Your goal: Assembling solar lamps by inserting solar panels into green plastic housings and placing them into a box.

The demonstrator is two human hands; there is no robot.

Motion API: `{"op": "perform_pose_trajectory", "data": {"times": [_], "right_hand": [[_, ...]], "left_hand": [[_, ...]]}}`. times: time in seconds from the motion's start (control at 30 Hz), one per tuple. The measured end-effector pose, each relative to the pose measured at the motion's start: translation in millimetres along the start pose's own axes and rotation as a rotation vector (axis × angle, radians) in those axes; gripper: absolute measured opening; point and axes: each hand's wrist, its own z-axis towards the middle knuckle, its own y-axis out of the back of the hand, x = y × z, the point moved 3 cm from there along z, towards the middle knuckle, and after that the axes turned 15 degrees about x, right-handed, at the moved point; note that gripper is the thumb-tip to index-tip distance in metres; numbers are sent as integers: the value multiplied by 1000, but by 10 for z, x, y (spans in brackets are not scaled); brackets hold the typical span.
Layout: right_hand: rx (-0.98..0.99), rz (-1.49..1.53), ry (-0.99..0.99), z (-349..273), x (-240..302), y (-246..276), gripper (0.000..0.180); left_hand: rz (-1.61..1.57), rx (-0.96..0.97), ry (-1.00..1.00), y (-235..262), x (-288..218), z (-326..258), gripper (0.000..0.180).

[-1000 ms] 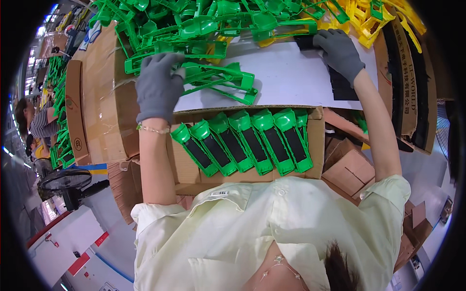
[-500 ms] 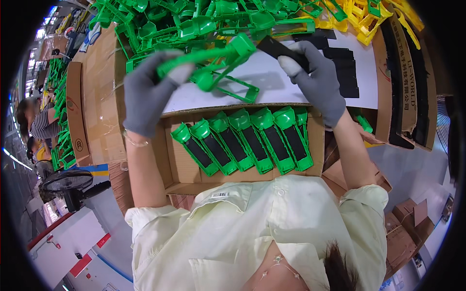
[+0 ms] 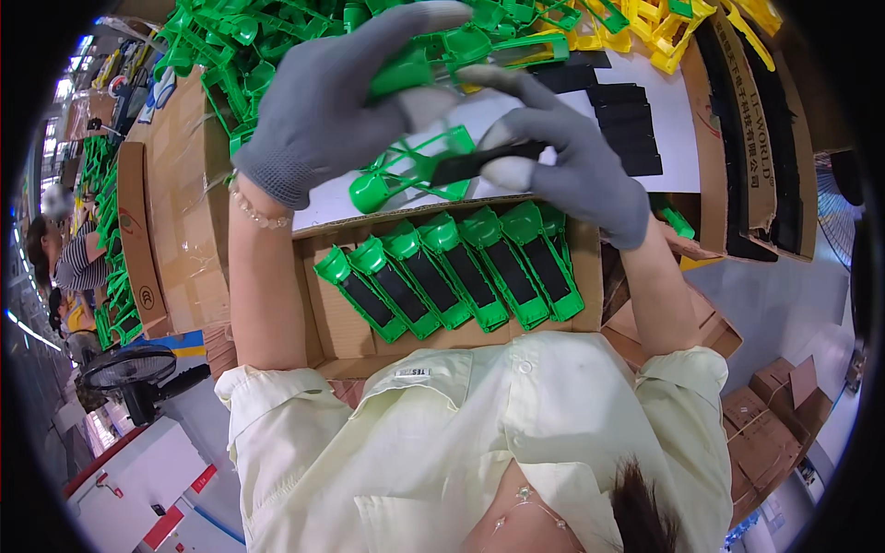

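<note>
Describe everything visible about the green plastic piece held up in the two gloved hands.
The green plastic piece looks like moulded, glossy plastic: an open frame of thin bars ending in a rounded cap at its lower left. It is held tilted above the white sheet, just beyond the cardboard box of finished green pieces. The left hand, in a grey glove, grips its upper part together with another green part. The right hand presses a black strip against its frame with white-tipped fingers.

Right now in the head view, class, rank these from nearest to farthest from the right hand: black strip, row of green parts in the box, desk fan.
1. Black strip: pinched in the right hand.
2. Row of green parts: in the cardboard box just below that hand.
3. Desk fan: far lower left, on the floor side.
</note>
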Motion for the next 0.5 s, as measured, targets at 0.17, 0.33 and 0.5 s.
{"op": "perform_pose_trajectory", "data": {"times": [0.17, 0.33, 0.5], "right_hand": [[66, 47, -213, -51, -58, -82, 18], [17, 133, 179, -266, 154, -83, 21], [268, -94, 206, -423, 397, -257, 23]], "left_hand": [[-437, -340, -249, -216, 204, 132, 52], [-1082, 207, 332, -1254, 601, -114, 72], [-1491, 712, 286, -1547, 406, -492, 64]]}}
